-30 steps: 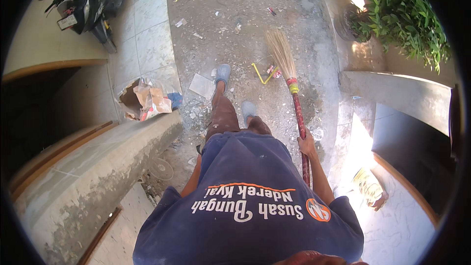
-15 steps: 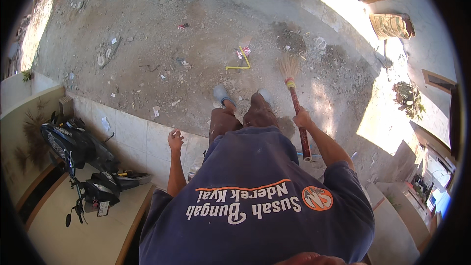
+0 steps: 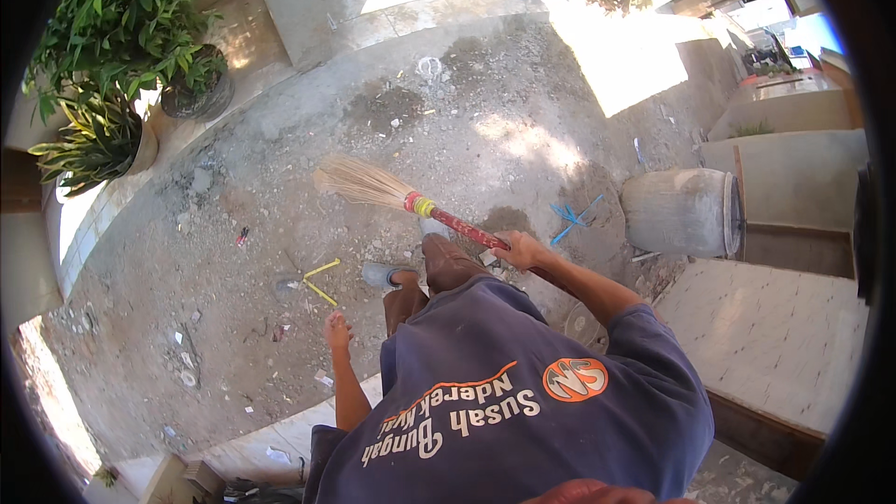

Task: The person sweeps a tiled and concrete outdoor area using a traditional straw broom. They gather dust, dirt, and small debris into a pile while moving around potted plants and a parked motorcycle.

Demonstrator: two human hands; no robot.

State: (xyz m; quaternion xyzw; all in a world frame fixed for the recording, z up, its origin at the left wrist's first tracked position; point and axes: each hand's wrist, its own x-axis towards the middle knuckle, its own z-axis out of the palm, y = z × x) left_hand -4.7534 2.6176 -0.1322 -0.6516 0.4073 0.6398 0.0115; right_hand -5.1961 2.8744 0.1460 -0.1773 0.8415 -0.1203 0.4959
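Note:
My right hand [image 3: 525,250] is closed around the red handle of a broom [image 3: 364,182]. Its fan of pale straw-coloured bristles points left, past yellow and red bands, and appears raised above the ground ahead of my feet. My left hand [image 3: 338,329] hangs empty beside my left leg, its fingers loosely curled and apart. Just ahead of that hand, a bent yellow strip [image 3: 322,291] lies on the dusty ground. Grey clogs [image 3: 381,273] are on my feet.
Rubble and paper scraps litter the grey ground [image 3: 252,299]. To the right are a grey barrel [image 3: 679,213] lying on its side and a blue strap [image 3: 571,220]. Potted plants [image 3: 196,84] line the far left edge. A light slab [image 3: 775,336] stands at right.
My body and view have turned to the right; the barrel and potted plants now show. The broom has swung from pointing ahead to pointing left, still in my right hand.

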